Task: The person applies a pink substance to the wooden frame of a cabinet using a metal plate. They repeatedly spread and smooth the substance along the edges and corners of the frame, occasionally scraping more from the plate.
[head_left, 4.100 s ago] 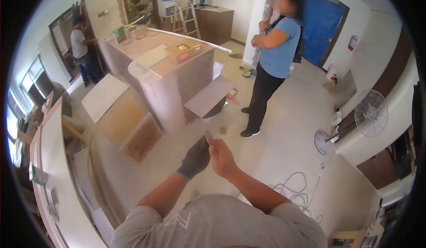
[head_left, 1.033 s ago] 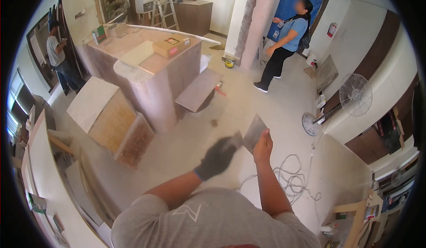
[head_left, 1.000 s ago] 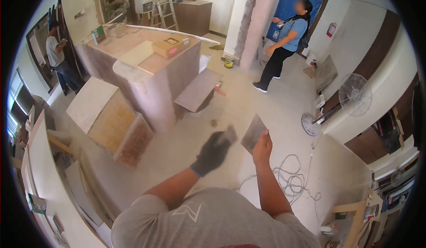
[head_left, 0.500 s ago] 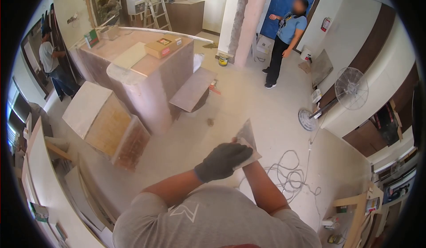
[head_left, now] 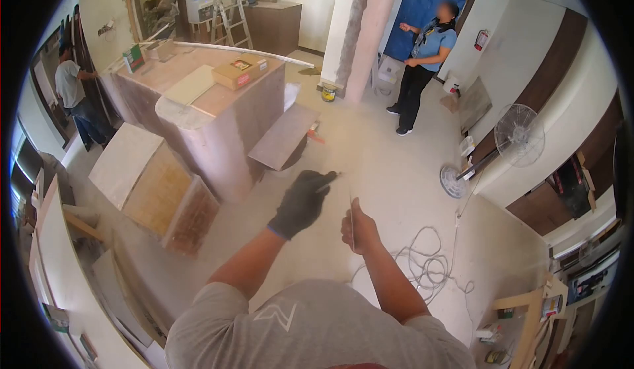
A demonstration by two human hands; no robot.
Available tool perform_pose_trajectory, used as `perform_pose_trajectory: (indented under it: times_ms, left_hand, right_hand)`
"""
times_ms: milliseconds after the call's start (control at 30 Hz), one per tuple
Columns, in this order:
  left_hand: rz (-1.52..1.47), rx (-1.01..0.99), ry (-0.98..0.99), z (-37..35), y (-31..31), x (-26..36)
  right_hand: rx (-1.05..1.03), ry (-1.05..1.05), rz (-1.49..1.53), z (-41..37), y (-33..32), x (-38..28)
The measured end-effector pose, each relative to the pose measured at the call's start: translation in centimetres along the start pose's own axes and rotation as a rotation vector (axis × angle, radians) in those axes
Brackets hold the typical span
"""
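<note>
My left hand (head_left: 300,204), in a dark grey work glove, is closed in front of my chest. A thin, pale edge shows at its fingers; what it belongs to I cannot make out. Bare and a little to the right, my right hand (head_left: 361,229) grips a thin flat sheet (head_left: 352,220) seen almost edge-on, thumb pointing up along it. A gap separates the two hands. Pale floor lies below them, and a board-topped stand (head_left: 284,136) is beyond the glove.
A curved, unfinished counter (head_left: 205,151) carries a cardboard box (head_left: 239,72). Large boxy panels (head_left: 142,177) stand at left. Coiled cable (head_left: 429,263) and a pedestal fan (head_left: 520,136) are at right. One person (head_left: 426,62) stands ahead; another (head_left: 76,92) is far left. A stepladder (head_left: 231,26) stands behind.
My gloved left hand has come off the sheet and moved left and up. The sheet has turned from showing its face to edge-on in my right hand. The person ahead has bent an arm.
</note>
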State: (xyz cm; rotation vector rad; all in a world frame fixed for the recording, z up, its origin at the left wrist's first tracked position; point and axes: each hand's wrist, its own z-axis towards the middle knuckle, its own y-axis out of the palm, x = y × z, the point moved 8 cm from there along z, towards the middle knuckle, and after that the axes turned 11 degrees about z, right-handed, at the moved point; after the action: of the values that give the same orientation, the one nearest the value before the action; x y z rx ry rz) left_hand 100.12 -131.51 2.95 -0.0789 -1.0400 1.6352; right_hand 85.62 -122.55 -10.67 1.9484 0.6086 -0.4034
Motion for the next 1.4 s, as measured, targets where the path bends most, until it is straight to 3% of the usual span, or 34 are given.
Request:
perform_pose_trajectory:
  times_ms: [33, 133, 233, 333, 433, 467, 567, 700, 1033, 1400]
  left_hand:
    - [0.034, 0.018, 0.027, -0.5, 0.1, -1.1]
    - [-0.426, -0.038, -0.438, -1.1, -0.8, -4.6]
    - [-0.803, 0.102, -0.444, -2.2, 0.5, -5.9]
    - [-1.204, 0.125, -0.597, -3.8, 3.6, -6.3]
    - [-0.882, 0.000, -0.737, -6.0, 7.7, -7.8]
    - [-0.582, -0.049, -0.596, -5.5, 7.4, -7.6]
    - [-0.584, -0.217, -0.737, -6.6, 7.3, -4.9]
    - [-0.463, -0.460, -0.713, -7.6, 6.8, -3.2]
    - [-0.320, -0.543, -0.547, -9.1, 7.0, -3.7]
    - [-0.353, -0.615, -0.557, -9.2, 5.9, -3.0]
  right_hand:
    - [0.032, -0.075, -0.002, 0.4, -1.6, -0.6]
    - [-0.002, -0.148, 0.049, -1.3, -2.3, -1.8]
    - [-0.053, -0.073, 0.125, -2.0, -1.9, -0.6]
    - [-0.034, -0.012, 0.106, -1.6, -2.3, 1.2]
    - [-0.047, 0.068, 0.108, -1.1, -1.4, 3.0]
    - [-0.060, 0.101, 0.118, -1.1, -0.9, 3.5]
    - [0.004, 0.125, 0.047, -2.2, 0.1, 4.0]
    - [0.066, 0.103, 0.071, -2.6, -1.8, 4.2]
    - [0.019, 0.098, 0.126, -3.0, -3.0, 4.7]
    - [0.066, 0.026, 0.151, -4.0, -3.1, 3.7]
